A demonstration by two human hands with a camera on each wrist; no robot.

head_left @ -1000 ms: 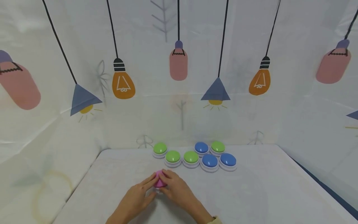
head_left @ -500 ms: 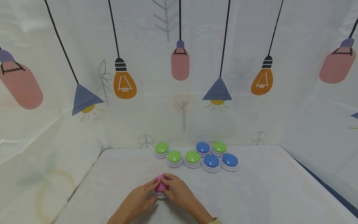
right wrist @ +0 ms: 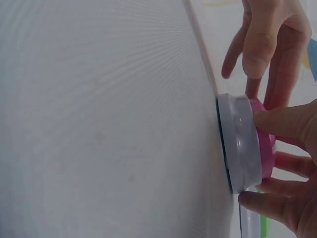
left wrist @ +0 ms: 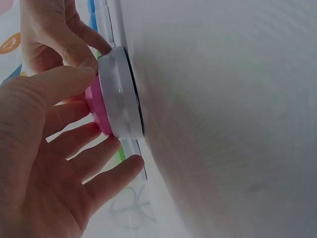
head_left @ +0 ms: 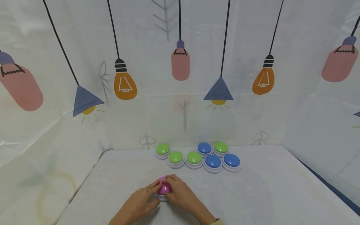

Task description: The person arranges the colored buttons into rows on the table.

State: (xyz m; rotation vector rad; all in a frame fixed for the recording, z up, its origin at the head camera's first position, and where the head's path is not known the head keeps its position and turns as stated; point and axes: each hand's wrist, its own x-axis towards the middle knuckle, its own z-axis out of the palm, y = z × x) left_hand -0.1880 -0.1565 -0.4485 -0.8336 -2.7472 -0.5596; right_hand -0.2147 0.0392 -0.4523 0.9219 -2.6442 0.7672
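A push button with a pink dome (head_left: 166,188) and a white base (left wrist: 120,94) stands near the table's front, its base at the tabletop. My right hand (head_left: 180,192) grips the pink dome, with the thumb on its near side and fingers around the far side. My left hand (head_left: 140,200) touches the dome from the left with fairly straight fingers. In the right wrist view, the left thumb (right wrist: 257,57) hangs apart from the button. Fingers hide parts of the dome in every view.
Behind the hands stand several green buttons (head_left: 175,157) and three blue buttons, one blue button (head_left: 212,161) in the front row. They sit on the white table (head_left: 267,187). A cloth printed with lamps (head_left: 180,118) closes off the back and sides.
The pink button has come slightly toward me, and more of its dome and white base shows. Both hands have moved with it, the right still gripping, the left still touching.
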